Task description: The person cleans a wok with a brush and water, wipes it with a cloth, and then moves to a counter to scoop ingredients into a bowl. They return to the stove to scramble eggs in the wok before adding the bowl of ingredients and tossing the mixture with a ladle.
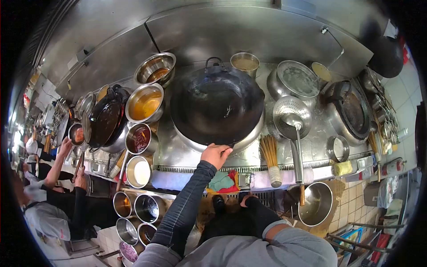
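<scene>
At the near edge of a large black wok (218, 104), my left hand (216, 155) is closed on the rim or a small handle there. The wok sits on the stove, its inside dark and bare, with a loop handle at the far side. My right hand (247, 200) hangs low beside my body, small in view, its fingers too hidden to read. A perforated strainer (284, 109) with a ladle (298, 147) over it lies to the right of the wok. Between them stands a bamboo brush (269, 153).
Bowls of orange liquid (144, 103) and red sauce (138, 138) line the left side. A lidded-looking pot (298, 79) and a second wok (353, 111) are at the right. An empty pot (315, 204) stands lower right. A co-worker (53, 213) works at the far left.
</scene>
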{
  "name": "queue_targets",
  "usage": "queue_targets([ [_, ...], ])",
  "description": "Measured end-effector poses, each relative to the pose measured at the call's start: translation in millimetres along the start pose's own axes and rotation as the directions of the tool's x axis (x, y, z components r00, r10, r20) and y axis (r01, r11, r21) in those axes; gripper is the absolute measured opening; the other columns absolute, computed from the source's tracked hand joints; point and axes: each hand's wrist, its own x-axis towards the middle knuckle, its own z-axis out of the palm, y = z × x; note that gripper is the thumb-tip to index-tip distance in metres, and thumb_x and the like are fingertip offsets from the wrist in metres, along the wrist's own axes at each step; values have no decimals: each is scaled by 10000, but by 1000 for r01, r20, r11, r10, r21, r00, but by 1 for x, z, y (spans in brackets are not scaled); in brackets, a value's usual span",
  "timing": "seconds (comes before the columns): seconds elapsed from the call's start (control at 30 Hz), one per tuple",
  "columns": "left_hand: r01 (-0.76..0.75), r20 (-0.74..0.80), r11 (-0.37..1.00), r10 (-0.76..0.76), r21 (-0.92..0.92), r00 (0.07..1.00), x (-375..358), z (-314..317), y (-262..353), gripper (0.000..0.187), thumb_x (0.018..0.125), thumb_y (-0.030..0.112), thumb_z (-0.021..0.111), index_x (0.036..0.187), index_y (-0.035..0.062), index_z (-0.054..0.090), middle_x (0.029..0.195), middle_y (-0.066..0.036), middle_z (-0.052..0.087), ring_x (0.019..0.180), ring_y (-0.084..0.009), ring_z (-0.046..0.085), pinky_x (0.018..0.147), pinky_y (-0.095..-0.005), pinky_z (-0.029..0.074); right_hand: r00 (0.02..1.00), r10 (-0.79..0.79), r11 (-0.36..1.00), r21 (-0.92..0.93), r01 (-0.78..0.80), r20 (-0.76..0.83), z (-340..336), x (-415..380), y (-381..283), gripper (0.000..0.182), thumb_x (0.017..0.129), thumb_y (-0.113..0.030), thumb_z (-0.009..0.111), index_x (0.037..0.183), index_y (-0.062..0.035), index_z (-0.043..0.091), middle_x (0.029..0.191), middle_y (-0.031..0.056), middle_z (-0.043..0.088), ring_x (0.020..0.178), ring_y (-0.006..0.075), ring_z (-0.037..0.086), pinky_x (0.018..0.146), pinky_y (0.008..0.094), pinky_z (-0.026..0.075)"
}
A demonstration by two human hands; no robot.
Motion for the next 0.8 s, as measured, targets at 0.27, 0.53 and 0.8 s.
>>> queue_targets([
  [0.27, -68, -75, 998, 67, -9, 995, 0, 3, -2, 263, 837, 307, 577, 849, 59, 663, 783, -133, 646, 691, -297, 593, 741, -352, 446, 988, 33, 998, -55, -25, 152, -22, -19, -15, 654, 758, -428, 456, 1286, -42, 449, 1393, 182, 331, 1314, 278, 292, 1033, 431, 289],
  [0.53, -152, -269, 980, 112, -132, 957, -10, -12, 6, 338, 794, 251, 629, 1073, 65, 589, 1024, -162, 564, 936, -312, 535, 845, -381, 416, 888, -94, 939, 256, 229, -450, 22, -24, 40, 443, 808, -345, 469, 1142, -72, 568, 1155, 162, 566, 1050, 305, 545, 898, 411, 431],
  [0.8, 56, 384, 865, 162, -498, 909, -129, -2, 48, 267, 837, 206, 588, 1048, 41, 577, 904, -126, 620, 820, -247, 602, 733, -336, 473, 836, 268, 195, 877, 440, -479, 136, -110, 299, 371, 865, -391, 457, 1021, -67, 549, 863, 81, 537, 737, 239, 561, 637, 369, 468],
])
